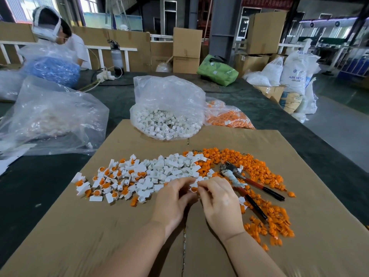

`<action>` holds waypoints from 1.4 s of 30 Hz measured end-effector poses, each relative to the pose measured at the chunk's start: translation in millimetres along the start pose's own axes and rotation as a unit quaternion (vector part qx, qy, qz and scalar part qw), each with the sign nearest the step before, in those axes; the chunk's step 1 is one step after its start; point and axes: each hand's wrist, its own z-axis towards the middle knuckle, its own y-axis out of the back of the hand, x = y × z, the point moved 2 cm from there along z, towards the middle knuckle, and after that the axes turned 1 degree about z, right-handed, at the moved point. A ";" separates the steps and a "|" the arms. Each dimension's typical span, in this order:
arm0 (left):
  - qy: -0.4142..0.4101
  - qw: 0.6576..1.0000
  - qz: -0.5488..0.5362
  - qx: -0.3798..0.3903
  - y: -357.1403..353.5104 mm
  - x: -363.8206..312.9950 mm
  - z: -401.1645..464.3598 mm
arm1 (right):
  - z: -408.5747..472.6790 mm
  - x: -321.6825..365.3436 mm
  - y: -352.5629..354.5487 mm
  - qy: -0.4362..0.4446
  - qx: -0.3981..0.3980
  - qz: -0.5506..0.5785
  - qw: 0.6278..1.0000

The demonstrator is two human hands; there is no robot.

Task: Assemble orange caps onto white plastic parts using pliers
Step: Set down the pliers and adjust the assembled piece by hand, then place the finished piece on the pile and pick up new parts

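Between the fingertips of my left hand (173, 198) and my right hand (219, 200) is one white plastic part with an orange cap (194, 186), just above the cardboard sheet (119, 236). Both hands pinch it. Loose white parts (173, 166) lie in a heap beyond my hands. Finished white parts with orange caps (109, 182) spread to the left. Orange caps (259, 170) are strewn to the right and down the right side. The pliers (245, 186), with red and black handles, lie on the caps just right of my right hand.
An open clear bag of white parts (165, 120) stands at the cardboard's far edge, with a bag of orange caps (227, 116) to its right. A large clear bag (52, 114) lies at left. A person (60, 33) sits at the far left behind a bag of blue parts (52, 68).
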 end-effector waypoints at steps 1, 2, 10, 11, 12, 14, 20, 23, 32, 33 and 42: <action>-0.008 1.000 0.006 -0.001 0.0 -0.8 -0.6 | 0.3 1.1 -0.3 0.013 0.008 -0.003 1.000; -0.020 1.000 0.016 -0.001 -0.2 -1.7 -1.4 | 0.4 2.0 -0.6 0.024 0.016 -0.007 1.000; -0.082 0.994 0.077 0.015 -3.1 -5.8 -3.9 | 1.3 3.6 -1.8 0.041 0.007 -0.033 0.999; -0.084 0.993 0.078 0.016 -3.2 -6.1 -4.2 | 1.2 3.6 -1.9 0.041 0.006 -0.035 0.999; -0.085 0.993 0.079 0.018 -3.2 -6.4 -4.4 | 0.9 3.7 -2.0 0.041 0.005 -0.037 0.998; -0.086 0.993 0.083 0.020 -3.3 -6.9 -4.3 | 0.2 3.4 -2.2 0.040 0.005 -0.036 0.999; -0.088 0.992 0.086 0.023 -4.8 -5.5 -3.7 | -0.8 0.1 -4.1 0.023 0.004 -0.039 0.999; -0.073 0.996 0.056 0.012 -4.0 -4.3 -3.1 | -0.1 -0.2 -2.7 0.014 0.009 -0.007 1.000; -0.046 0.999 0.015 0.011 -1.9 -5.6 -2.8 | 0.8 0.9 -1.5 0.009 0.045 0.030 0.998; -0.044 0.999 0.020 0.011 -1.8 -5.6 -2.9 | 1.1 1.5 -1.7 0.012 0.045 0.025 0.999; -0.021 0.999 0.041 0.000 -1.0 -5.1 -1.9 | -0.2 -0.9 3.2 -0.018 -0.039 -0.004 0.999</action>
